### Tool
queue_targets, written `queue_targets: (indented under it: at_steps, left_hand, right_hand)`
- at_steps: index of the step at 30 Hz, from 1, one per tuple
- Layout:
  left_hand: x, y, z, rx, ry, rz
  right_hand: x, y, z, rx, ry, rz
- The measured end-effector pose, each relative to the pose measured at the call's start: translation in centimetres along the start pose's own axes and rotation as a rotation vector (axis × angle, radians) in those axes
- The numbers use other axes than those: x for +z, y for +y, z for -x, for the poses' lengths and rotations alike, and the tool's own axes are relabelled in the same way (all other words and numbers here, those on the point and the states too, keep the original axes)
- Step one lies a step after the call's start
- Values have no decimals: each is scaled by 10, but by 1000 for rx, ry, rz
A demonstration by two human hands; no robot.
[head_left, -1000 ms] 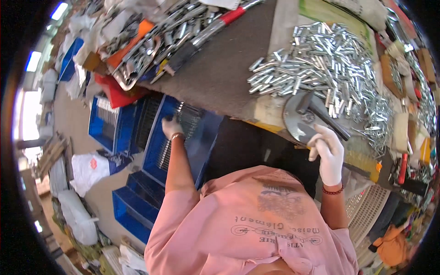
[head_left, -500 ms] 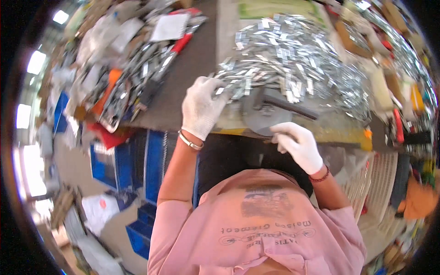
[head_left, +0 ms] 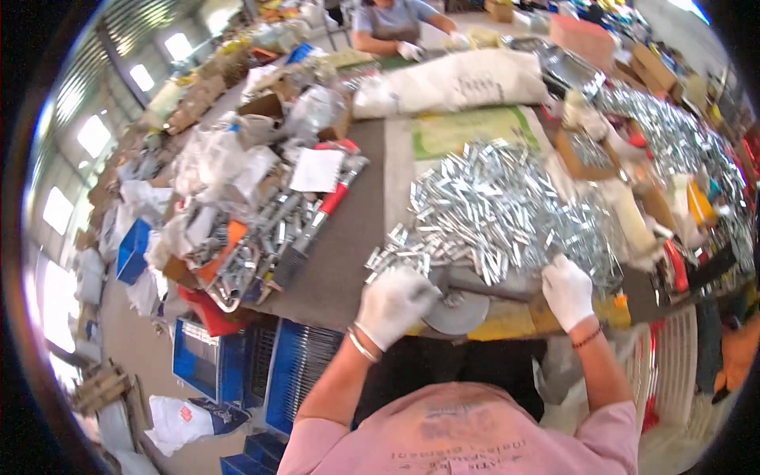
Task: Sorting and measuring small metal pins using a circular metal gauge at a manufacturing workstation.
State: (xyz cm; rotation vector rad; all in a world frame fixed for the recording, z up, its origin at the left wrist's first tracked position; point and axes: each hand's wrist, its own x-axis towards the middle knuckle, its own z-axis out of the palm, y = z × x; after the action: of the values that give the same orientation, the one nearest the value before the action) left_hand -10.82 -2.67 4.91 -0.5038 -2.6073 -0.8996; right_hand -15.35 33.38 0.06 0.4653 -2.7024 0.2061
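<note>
My left hand (head_left: 396, 305), in a white glove, is closed at the left edge of a round grey disc (head_left: 457, 313). Its fingertips are bunched near the disc's hub, and whatever they pinch is too small to make out. A dark lever (head_left: 499, 286) runs from the hub out to the right. My white-gloved right hand (head_left: 568, 291) is curled at the lever's outer end and appears closed on it. Behind the disc lies a big heap of shiny metal pieces (head_left: 483, 210), spilling close to both hands.
A pile of plastic bags and metal parts (head_left: 237, 190) covers the table's left side. A white sack (head_left: 451, 83) lies across the back, and another person (head_left: 392, 28) works beyond it. At right stand a cardboard box (head_left: 586, 154) and more metal pieces. Blue crates (head_left: 207, 356) stand below left.
My right hand has gone from the disc's front edge to the lever's outer end. My left hand has moved from the heap's left edge to the disc. The view has tilted up.
</note>
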Motion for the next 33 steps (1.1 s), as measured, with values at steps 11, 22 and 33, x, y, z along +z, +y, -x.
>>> queue_targets:
  at_steps: [11, 22, 33]
  left_hand:
    - [14, 8, 39, 11, -97, 63]
    - [25, -5, 34, -176, -107, 186]
    - [37, -8, 54, -201, -116, 270]
  right_hand:
    - [-39, -102, 1, -193, -84, -579]
    - [-13, -121, -9, -188, -113, -545]
    - [-6, -123, 2, -254, -169, -519]
